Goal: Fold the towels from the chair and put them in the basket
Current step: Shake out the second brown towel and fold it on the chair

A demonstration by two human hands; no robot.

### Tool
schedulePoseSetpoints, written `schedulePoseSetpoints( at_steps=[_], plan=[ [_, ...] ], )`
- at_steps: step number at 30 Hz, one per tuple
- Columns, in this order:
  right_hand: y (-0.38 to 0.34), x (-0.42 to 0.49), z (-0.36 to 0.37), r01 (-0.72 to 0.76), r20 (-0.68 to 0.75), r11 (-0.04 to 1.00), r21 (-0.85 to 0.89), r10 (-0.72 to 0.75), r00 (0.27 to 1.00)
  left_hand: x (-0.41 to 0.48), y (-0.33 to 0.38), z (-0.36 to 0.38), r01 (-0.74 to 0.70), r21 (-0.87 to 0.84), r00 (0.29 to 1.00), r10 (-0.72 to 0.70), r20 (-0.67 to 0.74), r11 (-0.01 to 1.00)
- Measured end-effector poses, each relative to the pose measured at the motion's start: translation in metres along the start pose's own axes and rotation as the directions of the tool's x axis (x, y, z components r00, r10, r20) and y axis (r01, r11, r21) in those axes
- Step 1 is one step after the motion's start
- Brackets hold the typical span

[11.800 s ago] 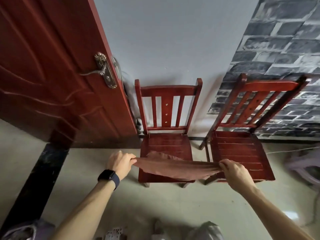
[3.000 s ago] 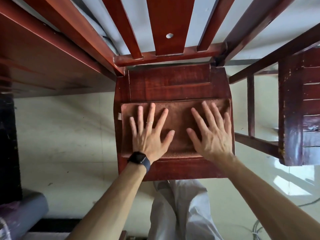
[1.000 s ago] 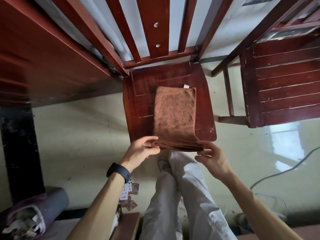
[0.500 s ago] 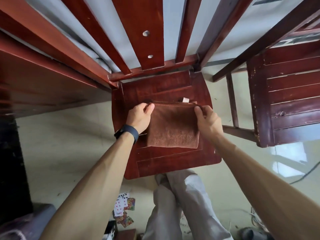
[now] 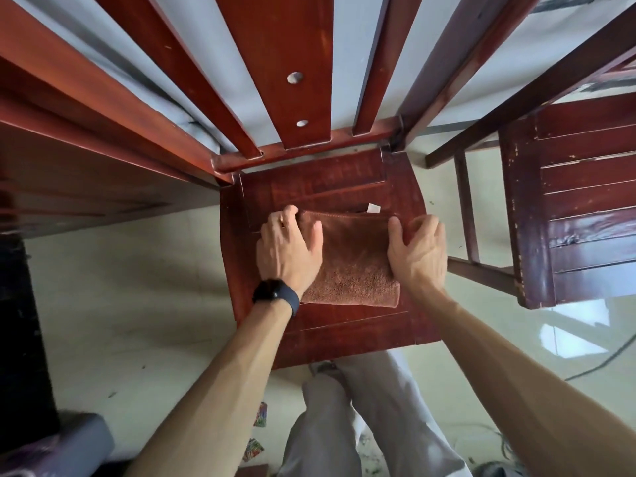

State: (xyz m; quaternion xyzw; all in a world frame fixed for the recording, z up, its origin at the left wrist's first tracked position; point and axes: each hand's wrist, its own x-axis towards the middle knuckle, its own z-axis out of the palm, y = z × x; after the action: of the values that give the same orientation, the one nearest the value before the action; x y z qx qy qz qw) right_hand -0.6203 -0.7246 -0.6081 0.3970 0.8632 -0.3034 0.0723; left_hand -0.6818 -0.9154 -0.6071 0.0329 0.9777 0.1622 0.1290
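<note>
A brown towel [image 5: 354,256], folded into a small rectangle, lies on the seat of the red wooden chair [image 5: 344,325]. A white tag [image 5: 374,208] sticks out at its far right corner. My left hand [image 5: 285,249] grips the towel's left side, thumb on top and fingers curled at the far left corner. My right hand [image 5: 420,253] grips the right side, with the thumb on the cloth and the fingers curled over the edge. No basket is in view.
A second red chair [image 5: 578,208] stands close on the right. A red door [image 5: 86,160] is on the left. Playing cards [image 5: 260,418] and a grey roll [image 5: 69,445] lie on the floor near my legs. A cable [image 5: 605,359] runs at right.
The towel has been folded in half from the near edge to the far edge. My hands have since shifted from the far corners to the towel's two sides.
</note>
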Motion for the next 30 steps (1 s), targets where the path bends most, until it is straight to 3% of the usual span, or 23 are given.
schedulePoseSetpoints(
  at_steps=[2,5,8,12,14,17,21,23,25,30],
  plan=[
    [0.004,-0.023,0.000,0.248,-0.096,0.962,-0.111,-0.258,0.961,-0.023,-0.001,0.008,-0.191,0.094,0.981,0.194,-0.024,0.977],
    [0.014,-0.045,0.016,0.557,0.065,0.793,-0.247,-0.560,0.826,-0.040,-0.005,0.026,-0.405,0.128,0.910,0.384,0.157,0.905],
    [0.027,-0.033,0.030,0.620,0.292,0.709,-0.336,-0.547,0.784,-0.031,-0.015,0.040,-0.408,0.158,0.900,0.366,0.237,0.899],
    [0.046,-0.013,0.034,0.591,0.337,0.683,-0.429,-0.486,0.806,-0.024,-0.031,0.050,-0.369,0.199,0.922,0.331,0.199,0.908],
    [0.047,-0.018,0.036,0.492,0.249,0.763,-0.419,-0.424,0.870,-0.028,-0.033,0.052,-0.266,0.186,0.956,0.235,0.174,0.946],
    [0.042,-0.032,0.033,0.214,0.066,0.917,-0.337,-0.204,0.977,-0.035,-0.032,0.044,-0.080,0.138,0.987,0.059,0.146,0.987],
    [0.033,-0.035,0.013,0.044,0.032,0.999,-0.019,-0.043,0.999,-0.035,-0.031,0.023,0.002,-0.075,1.000,-0.001,0.005,0.997],
    [0.024,-0.028,0.005,-0.127,0.128,0.977,0.170,0.106,0.986,-0.028,-0.027,0.016,0.205,-0.288,0.979,-0.192,0.074,0.935],
    [0.014,-0.018,0.000,-0.289,0.237,0.930,0.226,0.236,0.942,-0.016,-0.023,0.011,0.431,-0.382,0.901,-0.366,0.234,0.817],
    [0.006,0.007,0.000,-0.482,0.406,0.850,0.211,0.373,0.835,0.008,-0.022,-0.002,0.603,-0.369,0.778,-0.421,0.466,0.707]
  ],
)
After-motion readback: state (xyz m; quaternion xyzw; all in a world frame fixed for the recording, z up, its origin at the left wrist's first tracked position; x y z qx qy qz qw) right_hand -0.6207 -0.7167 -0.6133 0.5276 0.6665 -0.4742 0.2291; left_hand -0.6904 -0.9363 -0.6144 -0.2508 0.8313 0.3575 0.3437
